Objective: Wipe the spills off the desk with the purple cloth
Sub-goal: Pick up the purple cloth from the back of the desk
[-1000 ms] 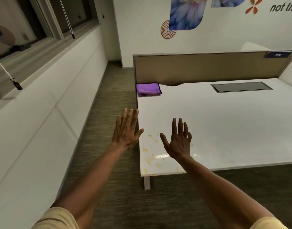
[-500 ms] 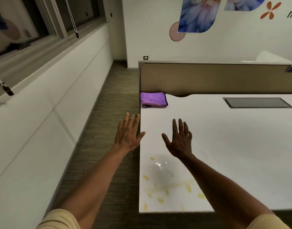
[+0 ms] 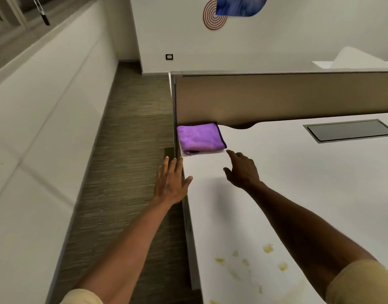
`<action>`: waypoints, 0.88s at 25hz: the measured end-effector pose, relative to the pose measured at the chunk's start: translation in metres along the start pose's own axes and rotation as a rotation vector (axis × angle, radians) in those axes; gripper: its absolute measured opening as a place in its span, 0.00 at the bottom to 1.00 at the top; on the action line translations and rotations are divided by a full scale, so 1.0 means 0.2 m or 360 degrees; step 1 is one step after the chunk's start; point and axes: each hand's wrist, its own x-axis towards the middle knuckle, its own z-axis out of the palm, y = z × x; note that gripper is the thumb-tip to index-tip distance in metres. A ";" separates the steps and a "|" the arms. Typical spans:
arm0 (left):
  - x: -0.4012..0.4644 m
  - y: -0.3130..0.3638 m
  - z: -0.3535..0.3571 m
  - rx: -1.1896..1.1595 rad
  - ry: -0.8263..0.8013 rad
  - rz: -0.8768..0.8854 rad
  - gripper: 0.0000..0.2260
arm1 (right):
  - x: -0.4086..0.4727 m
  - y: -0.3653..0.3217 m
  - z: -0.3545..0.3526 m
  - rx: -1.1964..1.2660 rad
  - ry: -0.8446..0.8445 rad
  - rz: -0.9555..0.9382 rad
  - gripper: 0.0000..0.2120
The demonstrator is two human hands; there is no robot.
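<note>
A folded purple cloth [image 3: 199,138] lies on the far left corner of the white desk [image 3: 309,183], against the partition. Yellowish spills [image 3: 250,262] dot the desk near its front left, beside my right forearm. My right hand [image 3: 241,170] hovers over the desk just short of the cloth, fingers apart, the forefinger tip close to the cloth's near right corner, holding nothing. My left hand [image 3: 173,181] is spread flat over the desk's left edge, empty, a little short of the cloth.
A tan partition panel [image 3: 276,97] stands along the desk's back. A dark cable hatch [image 3: 349,130] is set into the desk at the far right. Carpeted floor [image 3: 127,163] runs between the desk and a white wall ledge [image 3: 35,128] on the left.
The view has come closer to the desk; the spills now lie near my right elbow. Both hands have advanced toward the cloth, the right one nearly reaching it.
</note>
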 end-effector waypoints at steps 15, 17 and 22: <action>0.41 -0.20 0.21 -0.0135 0.0113 0.0108 0.37 | 0.62 -0.01 0.24 0.0139 -0.0122 0.0240 0.28; 0.41 -0.21 0.22 -0.0135 0.0102 0.0095 0.38 | 0.63 0.00 0.24 0.0180 0.0039 0.0206 0.20; 0.43 -0.20 0.19 -0.0260 0.0093 0.0017 0.35 | 0.66 -0.05 0.08 0.0322 0.0271 0.0028 0.10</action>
